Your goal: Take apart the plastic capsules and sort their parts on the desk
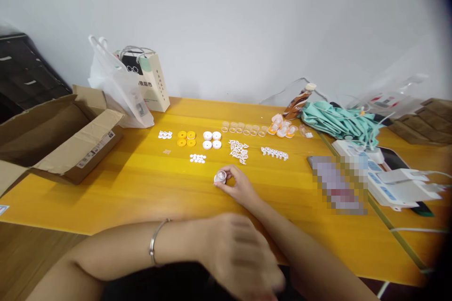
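Note:
Between thumb and fingers, my right hand grips a small round clear-and-white container just above the table. My left hand, bracelet at the wrist, crosses in front of my body near the table's front edge. Motion smears its fingers, so their grip is hidden. Beyond my right hand, white round caps, yellow round caps, small white discs and white lattice-like pieces lie in groups. Farther back stand a row of clear cups and a pile of orange-and-clear containers.
An open cardboard box and a white plastic bag occupy the left. To the right are a drink bottle, a green folded cloth, a blurred-out phone-like object and a white power strip with cables.

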Demonstrator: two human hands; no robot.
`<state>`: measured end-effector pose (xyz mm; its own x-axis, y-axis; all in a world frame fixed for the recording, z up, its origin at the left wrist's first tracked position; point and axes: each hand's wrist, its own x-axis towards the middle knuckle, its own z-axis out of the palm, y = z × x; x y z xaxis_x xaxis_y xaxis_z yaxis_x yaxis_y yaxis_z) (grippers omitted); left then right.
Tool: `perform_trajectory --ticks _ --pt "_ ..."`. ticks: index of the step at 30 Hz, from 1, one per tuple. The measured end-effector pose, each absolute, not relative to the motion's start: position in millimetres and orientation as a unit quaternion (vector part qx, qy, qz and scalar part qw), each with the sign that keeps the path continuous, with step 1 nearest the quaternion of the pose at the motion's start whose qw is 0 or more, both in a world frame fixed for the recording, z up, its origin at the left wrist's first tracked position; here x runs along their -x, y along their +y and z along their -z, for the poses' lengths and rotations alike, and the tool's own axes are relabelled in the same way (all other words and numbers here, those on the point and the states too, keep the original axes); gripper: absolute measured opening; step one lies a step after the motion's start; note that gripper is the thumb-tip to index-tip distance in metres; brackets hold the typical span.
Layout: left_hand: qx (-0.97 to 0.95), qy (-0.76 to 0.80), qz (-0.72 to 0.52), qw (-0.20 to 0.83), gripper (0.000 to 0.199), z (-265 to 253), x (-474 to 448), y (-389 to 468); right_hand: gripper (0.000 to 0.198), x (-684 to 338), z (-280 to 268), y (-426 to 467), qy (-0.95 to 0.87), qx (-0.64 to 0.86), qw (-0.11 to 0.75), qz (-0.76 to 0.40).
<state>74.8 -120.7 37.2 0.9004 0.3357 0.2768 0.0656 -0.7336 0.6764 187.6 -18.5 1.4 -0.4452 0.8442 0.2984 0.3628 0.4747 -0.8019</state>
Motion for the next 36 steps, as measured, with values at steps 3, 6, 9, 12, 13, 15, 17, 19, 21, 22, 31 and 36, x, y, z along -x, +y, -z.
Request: perform_trajectory --ticks 3,6,9,12,13,15,17,19,21,22,31,36 --pt "-0.879 0.246 -0.356 0.201 0.022 -45 -35 -72 0.019 -188 -2 -18 -0.78 0.398 0.36 -0.324" --pt "-0.832 0.384 -0.367 0.158 0.04 -40 -4 -49 0.023 -188 0 -18 -0.773 0.424 0.357 -0.309" --pt "-0.817 0.453 -0.304 0.188 0.051 -26 7 -38 0.031 -186 1 -18 -0.756 0.449 0.346 -0.328" --pt "-0.818 0.456 -0.274 0.22 0.044 -15 0 -32 0.035 -185 1 -18 -0.746 0.464 0.343 -0.332" --pt "-0.818 0.453 -0.273 0.226 0.039 -13 -4 -31 0.035 -184 1 -19 -0.746 0.466 0.341 -0.331" --pt "-0.815 0.452 -0.28 0.232 0.03 -10 -12 -30 0.034 -184 1 -19 -0.747 0.466 0.34 -0.329" --pt "-0.805 0.456 -0.292 0.242 0.022 -10 -18 -31 0.034 -184 1 -19 -0.746 0.468 0.343 -0.326" --pt "-0.797 0.457 -0.301 0.254 0.016 -11 -21 -32 0.034 -184 1 -19 -0.744 0.472 0.345 -0.323" --pt "-0.795 0.449 -0.305 0.269 0.013 -12 -20 -32 0.031 -184 1 -19 -0.751 0.464 0.341 -0.324" --pt "-0.796 0.442 -0.306 0.277 0.012 -13 -19 -32 0.028 -185 1 -19 -0.758 0.454 0.336 -0.325" --pt "-0.814 0.419 -0.282 0.287 0.023 -16 -13 -32 0.029 -196 -6 -20 -0.809 0.389 0.309 -0.316" --pt "-0.801 0.429 -0.291 0.298 0.039 -17 -7 -37 0.043 -204 -5 -13 -0.831 0.366 0.287 -0.306"
